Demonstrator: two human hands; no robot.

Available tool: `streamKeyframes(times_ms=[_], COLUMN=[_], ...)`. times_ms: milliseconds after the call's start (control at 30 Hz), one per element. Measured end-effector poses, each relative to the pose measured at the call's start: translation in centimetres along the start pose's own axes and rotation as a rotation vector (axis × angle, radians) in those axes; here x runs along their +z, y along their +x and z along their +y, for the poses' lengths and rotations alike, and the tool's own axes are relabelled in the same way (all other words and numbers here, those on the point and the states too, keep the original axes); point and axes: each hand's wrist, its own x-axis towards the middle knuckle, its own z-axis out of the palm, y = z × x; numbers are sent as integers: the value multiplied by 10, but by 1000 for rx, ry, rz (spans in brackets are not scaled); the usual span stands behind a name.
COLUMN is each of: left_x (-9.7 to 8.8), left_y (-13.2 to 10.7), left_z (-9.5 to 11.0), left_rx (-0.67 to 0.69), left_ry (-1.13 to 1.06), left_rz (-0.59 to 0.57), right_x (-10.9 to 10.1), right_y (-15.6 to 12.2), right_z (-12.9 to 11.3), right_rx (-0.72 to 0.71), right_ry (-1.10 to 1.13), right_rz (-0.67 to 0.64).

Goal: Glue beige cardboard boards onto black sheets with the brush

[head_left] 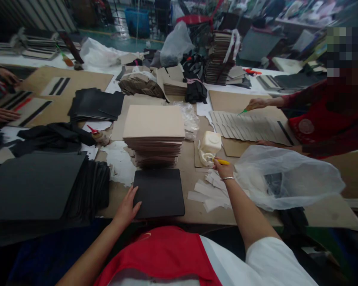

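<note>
A black rectangular sheet (pixel 159 194) lies at the table's front edge, below a tall stack of beige boards (pixel 153 123). My left hand (pixel 129 206) rests on the sheet's left edge, its fingers spread. Out to the right, my right hand (pixel 223 169) is closed around a yellow-handled brush (pixel 223 161). The brush's tip points into the cut opening of a white plastic jug (pixel 211 141), where it is hard to make out. Loose strips of white paper (pixel 210 192) lie beside my right wrist.
A pile of dark sheets (pixel 38 182) fills the left front. A clear plastic bag (pixel 289 174) sits at the right. Across the table, a co-worker's hand (pixel 256 104) holds a green-tipped tool over overlapping grey pieces (pixel 247 125). Another person's hand (pixel 1 115) touches striped boards at the far left.
</note>
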Motion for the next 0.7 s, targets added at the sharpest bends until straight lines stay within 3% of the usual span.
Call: streamKeyframes(times_ms=[100,167,267,333,400,467,533,600,700], left_x=[-4,-15,-45,-70,-93,-108,-113,-110,-101], left_y=[0,4,20,40,66,97,128,154,176], left_z=[-1,0,11,31,60,93,122,143,154], left_rx=[13,23,79,207,389,561,656,658,592], left_ry=[15,51,144,191,223,261,313,365,407], left_rz=[2,62,244,351,425,465,464,450,438], right_x=[10,4,-14,-27,-38,-44,-39,-24,8], right_y=[-5,-13,-20,-17,-11,-7,-6,-10,-19], right_z=[-8,-8,-7,-22,-63,-126,-200,-266,-333], right_rx=[173,232,341,377,312,152,-8,-142,-283], right_ry=[122,189,324,530,798,1029,1127,1077,891], right_rz=[80,140,189,336,455,413,219,-51,-338])
